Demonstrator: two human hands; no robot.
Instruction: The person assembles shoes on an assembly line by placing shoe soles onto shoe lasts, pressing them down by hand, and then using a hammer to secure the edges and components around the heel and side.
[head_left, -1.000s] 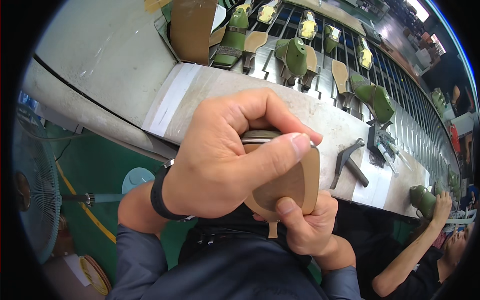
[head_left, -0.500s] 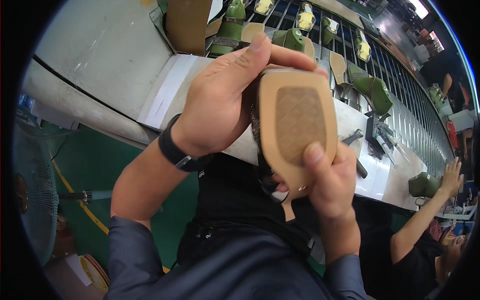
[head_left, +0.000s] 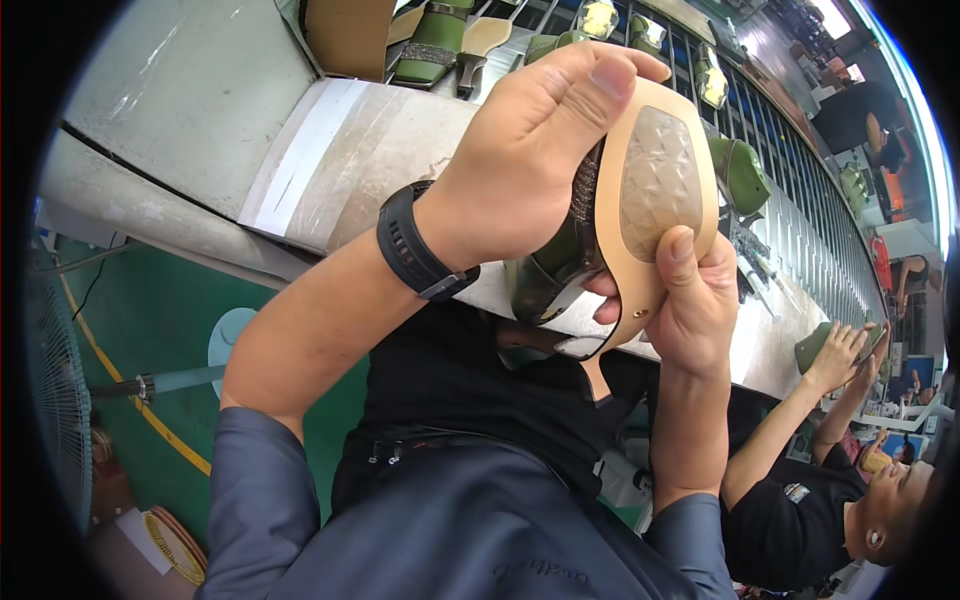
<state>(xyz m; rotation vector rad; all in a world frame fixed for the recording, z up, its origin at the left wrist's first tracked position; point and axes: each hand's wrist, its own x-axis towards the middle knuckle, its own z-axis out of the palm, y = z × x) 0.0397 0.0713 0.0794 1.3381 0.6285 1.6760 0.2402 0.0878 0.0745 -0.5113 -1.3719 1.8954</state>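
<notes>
Higher and farther right than in the earlier frame, the tan-soled shoe [head_left: 658, 185] crosses the near edge of the worktop [head_left: 425, 125] in my view. My right hand [head_left: 697, 295] pinches it, thumb against sole; my left hand [head_left: 525, 155] (black wristband [head_left: 412, 242] behind it) curves alongside, whether gripping I can't tell.
</notes>
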